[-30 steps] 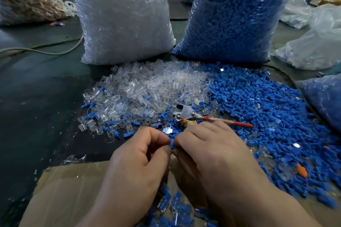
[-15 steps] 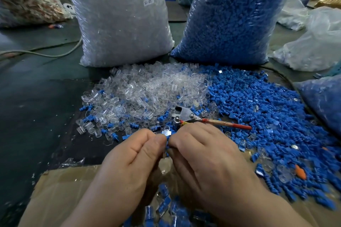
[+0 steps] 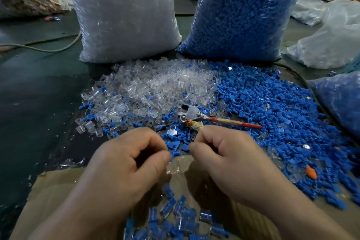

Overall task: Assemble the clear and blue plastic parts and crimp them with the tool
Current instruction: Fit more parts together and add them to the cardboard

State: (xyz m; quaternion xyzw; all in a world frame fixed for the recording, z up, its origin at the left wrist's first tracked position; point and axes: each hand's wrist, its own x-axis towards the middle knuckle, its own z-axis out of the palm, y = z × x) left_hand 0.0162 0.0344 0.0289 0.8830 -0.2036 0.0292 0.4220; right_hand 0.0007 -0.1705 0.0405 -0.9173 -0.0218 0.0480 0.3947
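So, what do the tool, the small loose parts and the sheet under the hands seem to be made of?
Tool: bare grey metal head with a dull shine and visible bolts; the handle looks red-coated and worn.
Clear parts: glossy see-through plastic.
Blue parts: matte plastic, probably moulded.
Sheet: brown cardboard, dull and creased.

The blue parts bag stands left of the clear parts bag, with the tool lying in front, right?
No. The head view shows the blue parts bag right of the clear parts bag; the tool does lie in front.
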